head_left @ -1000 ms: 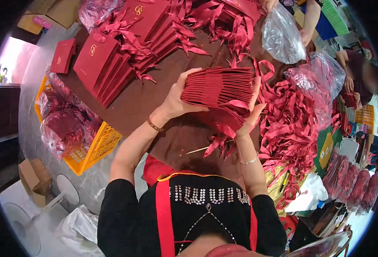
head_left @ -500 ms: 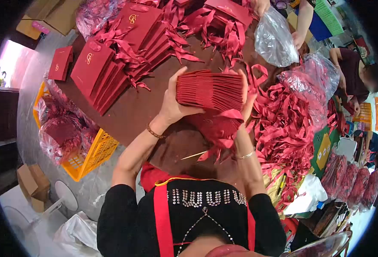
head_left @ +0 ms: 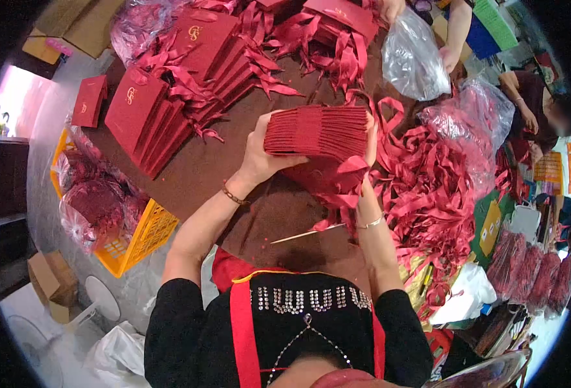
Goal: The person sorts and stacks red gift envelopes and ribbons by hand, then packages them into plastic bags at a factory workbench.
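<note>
left hand gripped the left end of a stack of red bags, thumb along the near edge. right hand held the right end, partly hidden by ribbon. stack was over the brown bench, couldn't tell if touching. thin stick lay nearby; ribbon pile to the right.

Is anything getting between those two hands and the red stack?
Nothing visible blocks them: the left hand and right hand hold the red stack at opposite sides. Loose ribbon hangs beside the right hand; whether any is pinched under it is hidden.
</note>
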Demonstrator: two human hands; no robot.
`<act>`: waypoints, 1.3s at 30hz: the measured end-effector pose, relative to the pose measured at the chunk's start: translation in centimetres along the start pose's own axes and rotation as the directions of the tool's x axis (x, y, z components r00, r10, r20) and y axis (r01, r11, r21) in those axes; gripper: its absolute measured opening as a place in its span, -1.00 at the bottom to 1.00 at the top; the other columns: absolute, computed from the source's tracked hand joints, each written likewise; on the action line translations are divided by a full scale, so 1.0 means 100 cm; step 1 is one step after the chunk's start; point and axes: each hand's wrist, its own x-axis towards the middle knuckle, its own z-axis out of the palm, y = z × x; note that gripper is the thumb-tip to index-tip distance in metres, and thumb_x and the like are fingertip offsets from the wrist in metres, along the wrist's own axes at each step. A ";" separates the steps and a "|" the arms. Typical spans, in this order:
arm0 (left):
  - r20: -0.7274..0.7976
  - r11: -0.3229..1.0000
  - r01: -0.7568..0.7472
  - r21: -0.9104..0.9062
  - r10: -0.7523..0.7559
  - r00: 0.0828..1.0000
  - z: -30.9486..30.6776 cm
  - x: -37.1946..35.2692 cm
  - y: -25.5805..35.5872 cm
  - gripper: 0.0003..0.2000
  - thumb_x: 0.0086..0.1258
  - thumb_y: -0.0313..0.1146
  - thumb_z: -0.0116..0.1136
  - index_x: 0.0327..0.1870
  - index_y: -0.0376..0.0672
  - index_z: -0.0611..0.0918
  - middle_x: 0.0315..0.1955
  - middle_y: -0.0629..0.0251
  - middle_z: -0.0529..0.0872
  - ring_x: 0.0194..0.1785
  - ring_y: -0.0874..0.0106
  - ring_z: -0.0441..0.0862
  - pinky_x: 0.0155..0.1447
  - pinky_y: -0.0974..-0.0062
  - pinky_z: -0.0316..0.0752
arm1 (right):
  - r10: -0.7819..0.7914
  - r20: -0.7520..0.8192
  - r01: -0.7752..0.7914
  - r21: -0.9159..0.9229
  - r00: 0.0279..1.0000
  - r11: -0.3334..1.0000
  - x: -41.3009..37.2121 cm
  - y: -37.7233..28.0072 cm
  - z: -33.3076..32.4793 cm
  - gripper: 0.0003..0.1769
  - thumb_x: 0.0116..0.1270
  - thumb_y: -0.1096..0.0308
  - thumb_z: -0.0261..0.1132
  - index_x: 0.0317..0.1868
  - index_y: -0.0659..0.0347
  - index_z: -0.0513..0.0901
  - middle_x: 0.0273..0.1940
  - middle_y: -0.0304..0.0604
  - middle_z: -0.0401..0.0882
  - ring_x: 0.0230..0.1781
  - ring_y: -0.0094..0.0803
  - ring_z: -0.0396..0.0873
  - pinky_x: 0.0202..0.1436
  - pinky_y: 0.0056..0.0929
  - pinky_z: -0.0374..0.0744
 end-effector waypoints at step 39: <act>-0.259 0.606 0.019 -0.795 -0.368 0.893 0.019 0.068 0.109 -0.57 0.17 -0.57 0.22 0.10 -0.25 0.47 -0.03 0.24 0.59 -0.01 0.36 0.55 0.10 0.40 0.48 | -0.105 0.117 0.081 0.192 0.988 0.978 -0.059 0.046 0.092 -0.14 0.06 0.22 0.38 0.33 0.17 0.14 0.26 -0.18 0.25 0.26 -0.30 0.26 0.34 -0.22 0.23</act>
